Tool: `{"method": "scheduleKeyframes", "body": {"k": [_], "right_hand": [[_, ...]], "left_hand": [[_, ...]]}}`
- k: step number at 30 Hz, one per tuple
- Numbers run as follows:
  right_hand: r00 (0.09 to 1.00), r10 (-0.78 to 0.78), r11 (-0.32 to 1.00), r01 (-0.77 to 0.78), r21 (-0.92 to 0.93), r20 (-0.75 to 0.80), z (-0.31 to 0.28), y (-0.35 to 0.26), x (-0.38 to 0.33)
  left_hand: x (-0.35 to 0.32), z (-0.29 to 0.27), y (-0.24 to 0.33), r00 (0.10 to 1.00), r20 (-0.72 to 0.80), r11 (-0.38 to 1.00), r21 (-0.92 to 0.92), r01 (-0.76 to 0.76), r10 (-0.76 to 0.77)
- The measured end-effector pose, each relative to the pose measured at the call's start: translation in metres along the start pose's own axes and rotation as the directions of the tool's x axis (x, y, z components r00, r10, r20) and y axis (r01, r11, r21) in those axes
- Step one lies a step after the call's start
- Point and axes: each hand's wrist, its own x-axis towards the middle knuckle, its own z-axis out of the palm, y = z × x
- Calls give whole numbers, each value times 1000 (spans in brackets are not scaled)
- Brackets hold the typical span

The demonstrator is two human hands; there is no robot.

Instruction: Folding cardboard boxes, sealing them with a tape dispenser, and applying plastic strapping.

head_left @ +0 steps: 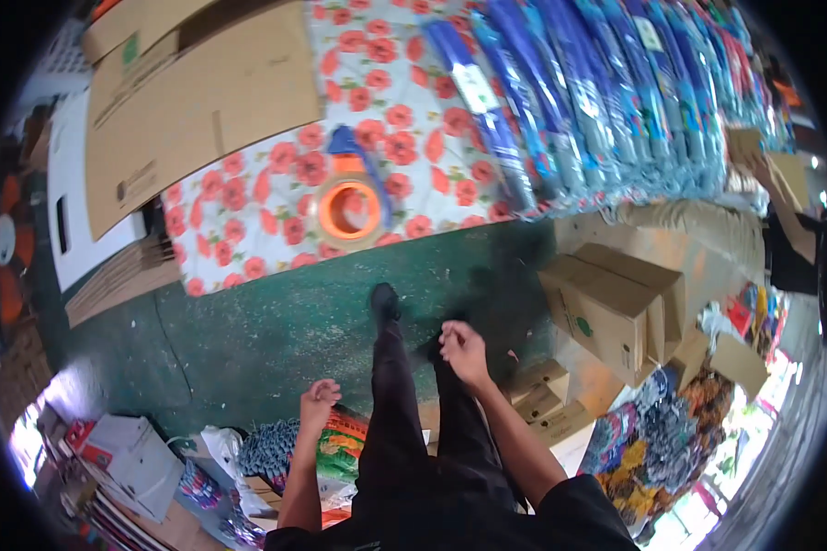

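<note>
The left hand (pixel 320 399) and right hand (pixel 464 354) hang well apart over the scuffed green floor (pixel 276 321), fingers loosely curled, seemingly holding nothing. Ahead of them, on the poppy-printed counter (pixel 262 216), lies a blue-and-orange tape dispenser (pixel 347 181) with a ring-shaped tan roll. Beyond the right hand, slim bundles (pixel 606 92) gleam in glossy plastic, their ends fringed; ahead-left of the left hand, a flat cardboard carton (pixel 202 119).

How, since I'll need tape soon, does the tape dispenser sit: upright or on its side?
On its side: the dispenser shows its tape roll face-on from above.
</note>
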Motion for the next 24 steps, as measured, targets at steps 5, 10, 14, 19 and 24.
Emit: {"method": "scheduleKeyframes", "body": {"k": [5, 10, 14, 19, 24], "right_hand": [[994, 106, 946, -96, -309, 18, -82, 98, -43], [892, 283, 952, -307, -13, -352, -199, 137, -76], [601, 36, 965, -227, -128, -799, -297, 168, -88], [170, -87, 876, -457, -157, -982, -501, 226, -100], [125, -379, 813, -427, -395, -917, -674, 236, -69]], "left_hand": [[54, 34, 21, 970, 149, 940, 256, -224, 191], [77, 183, 81, 871, 442, 637, 612, -468, 216], [89, 334, 118, 833, 513, 545, 646, -535, 210], [67, 591, 152, 652, 680, 675, 310, -670, 335], [8, 834, 131, 623, 722, 396, 500, -770, 301]]}}
